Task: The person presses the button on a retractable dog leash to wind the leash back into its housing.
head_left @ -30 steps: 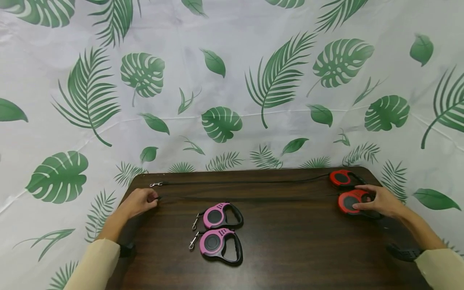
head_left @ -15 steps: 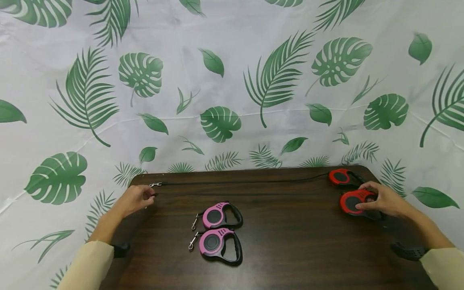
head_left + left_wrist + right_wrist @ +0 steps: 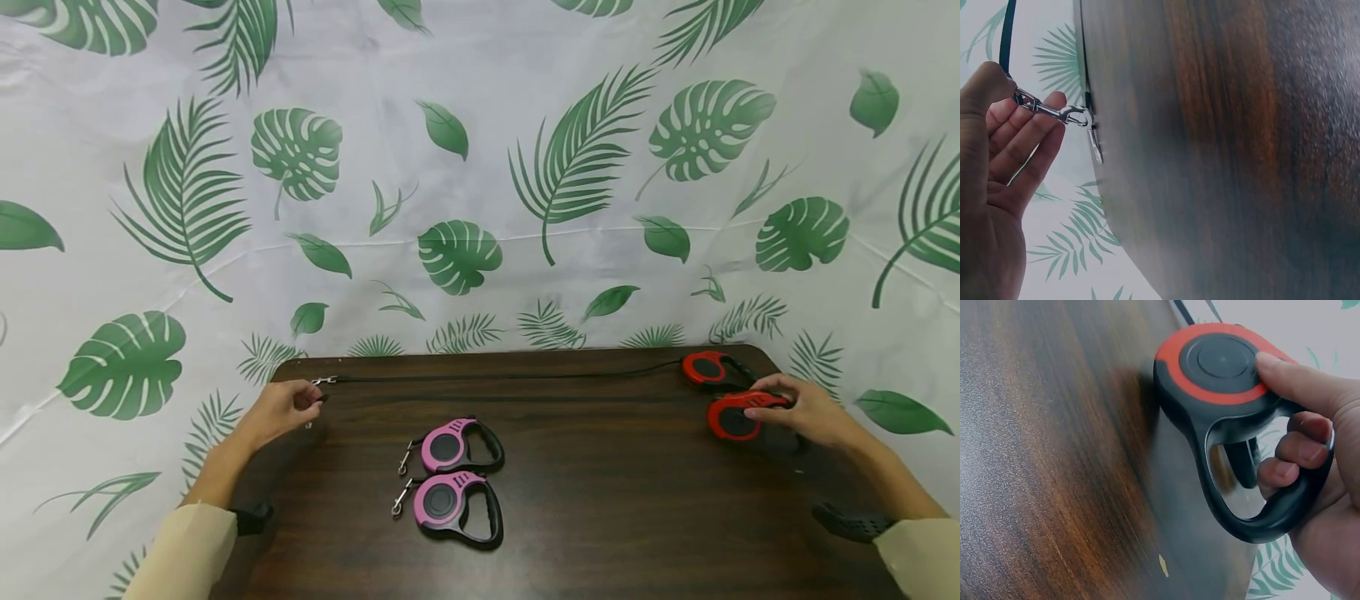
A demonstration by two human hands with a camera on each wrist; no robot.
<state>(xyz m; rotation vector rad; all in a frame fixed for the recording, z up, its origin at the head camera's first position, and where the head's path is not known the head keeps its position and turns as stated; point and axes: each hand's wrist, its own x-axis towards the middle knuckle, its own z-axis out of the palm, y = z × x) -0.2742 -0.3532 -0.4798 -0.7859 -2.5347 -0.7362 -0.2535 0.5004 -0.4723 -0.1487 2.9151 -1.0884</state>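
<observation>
The fingers of the right hand curl through the black loop handle of a red retractable leash, with the thumb laid on its round red face; the housing sits tilted up off the tabletop near the right rear corner. The fingers of the left hand pinch a metal snap clip between thumb and forefinger at the left rear edge of the tabletop; a black strap runs from the clip past the thumb.

A second red leash lies just behind the held one, close beside it. Its thin black cord stretches along the rear edge of the tabletop to a second clip lying just beside the left hand.

Two pink leashes lie flat at the middle of the tabletop, one directly behind the other, clips pointing left. A leaf-printed cloth hangs behind the tabletop.
</observation>
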